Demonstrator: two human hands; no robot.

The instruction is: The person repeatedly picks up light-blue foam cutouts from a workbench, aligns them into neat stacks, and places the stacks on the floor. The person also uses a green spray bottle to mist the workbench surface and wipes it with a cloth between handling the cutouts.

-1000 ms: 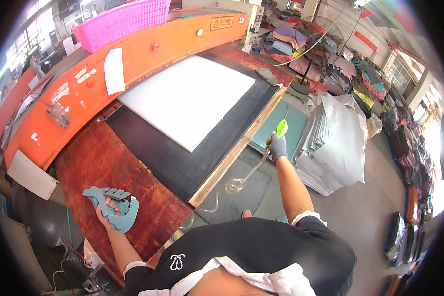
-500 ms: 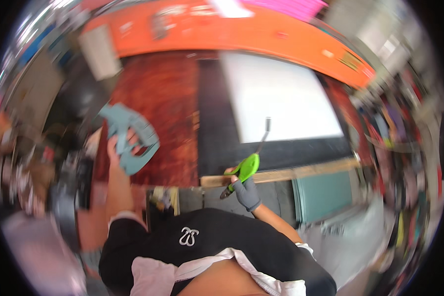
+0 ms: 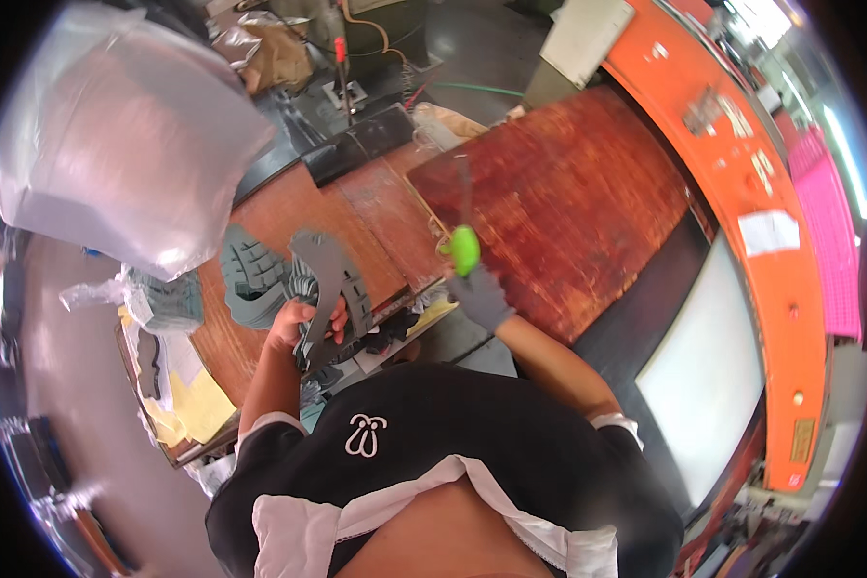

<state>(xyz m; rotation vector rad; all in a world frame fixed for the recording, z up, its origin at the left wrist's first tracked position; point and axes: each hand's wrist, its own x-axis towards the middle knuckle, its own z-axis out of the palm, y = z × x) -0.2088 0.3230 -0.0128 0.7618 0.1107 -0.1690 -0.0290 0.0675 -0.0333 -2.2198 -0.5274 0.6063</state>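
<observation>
My left hand (image 3: 294, 326) is closed around a curved grey sole-shaped piece (image 3: 330, 284) with slots along its edge. It is held over a brown wooden table (image 3: 352, 226), close beside a stack of similar grey pieces (image 3: 250, 275). My right hand (image 3: 482, 299), in a grey glove that leaves fingertips bare, grips a green-handled tool (image 3: 464, 252). Its thin shaft points away from me and is blurred, so its kind is unclear. That hand is over the near left part of a worn red board (image 3: 568, 183).
An orange machine beam (image 3: 771, 193) curves along the right, beside a white sheet (image 3: 713, 356) on a black surface. A large plastic-wrapped bundle (image 3: 116, 135) stands at left. Yellow paper (image 3: 197, 400) lies on the table's near left corner. A pink crate (image 3: 827, 231) is far right.
My view has swung left, away from the white sheet, bringing the wooden table and grey stack into sight. The grey piece is now beside that stack; both hands keep their holds.
</observation>
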